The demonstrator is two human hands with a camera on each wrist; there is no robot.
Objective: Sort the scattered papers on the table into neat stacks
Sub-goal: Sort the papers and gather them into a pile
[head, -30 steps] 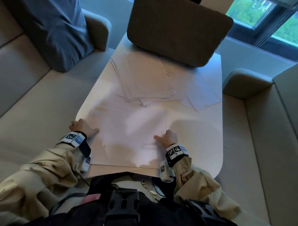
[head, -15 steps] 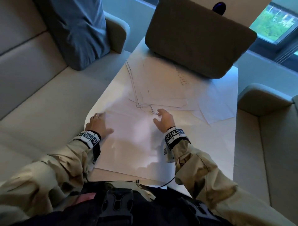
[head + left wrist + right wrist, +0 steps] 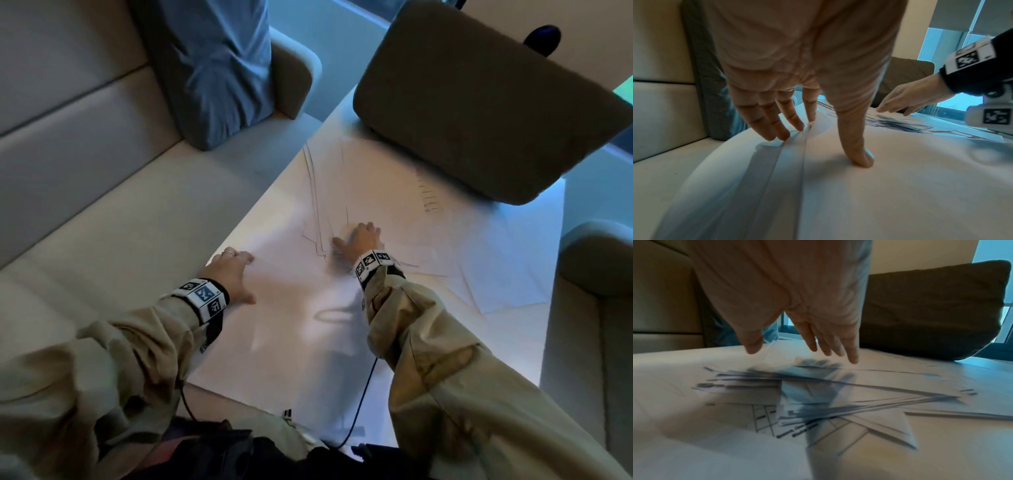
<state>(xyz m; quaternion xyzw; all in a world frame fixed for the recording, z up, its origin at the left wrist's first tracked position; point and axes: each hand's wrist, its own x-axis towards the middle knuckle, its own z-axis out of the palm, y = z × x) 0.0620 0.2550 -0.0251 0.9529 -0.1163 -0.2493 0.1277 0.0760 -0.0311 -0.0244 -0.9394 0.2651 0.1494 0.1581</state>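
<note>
A near stack of white papers (image 3: 291, 329) lies on the white table (image 3: 513, 356) in front of me. My left hand (image 3: 233, 270) rests flat on its left edge, its fingertips (image 3: 781, 134) and thumb pressing the sheets (image 3: 879, 186). A scattered pile of papers (image 3: 376, 185) lies further back, fanned at its near corner (image 3: 818, 402). My right hand (image 3: 359, 236) hovers just over that near corner, fingers (image 3: 830, 344) straight and spread, holding nothing.
A brown cushion (image 3: 479, 113) lies on the table's far end, over the papers' far edge. More loose sheets (image 3: 507, 274) spread to the right. Beige sofas (image 3: 102, 212) flank both sides; a blue cushion (image 3: 219, 65) stands at the left back. A cable (image 3: 363, 394) hangs from the right wrist.
My right hand has left the near stack's right edge and reached forward to the scattered pile. My left hand slid forward along the near stack's left edge and flattened.
</note>
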